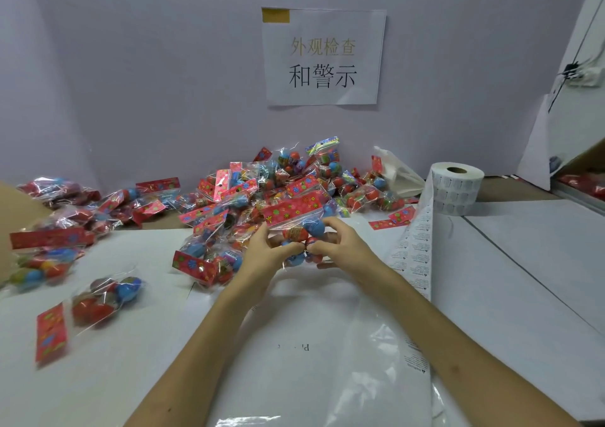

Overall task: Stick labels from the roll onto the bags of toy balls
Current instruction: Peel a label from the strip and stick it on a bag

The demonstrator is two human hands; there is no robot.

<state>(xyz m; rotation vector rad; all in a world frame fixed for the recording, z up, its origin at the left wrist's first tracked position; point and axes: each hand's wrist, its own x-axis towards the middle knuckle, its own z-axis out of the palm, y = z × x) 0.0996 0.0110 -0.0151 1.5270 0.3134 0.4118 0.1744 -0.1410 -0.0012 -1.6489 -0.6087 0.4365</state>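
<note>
Head view shows the left hand and the right hand both pinching one bag of toy balls above the table, near the label roll.

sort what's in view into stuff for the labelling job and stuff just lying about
Part of the job: clear plastic bag of red and blue toy balls, gripped by left hand and right hand; white roll of printed labels with its loose strip; heap of matching ball bags.
Just lying about: white paper wall sign; crumpled white plastic bag.
</note>
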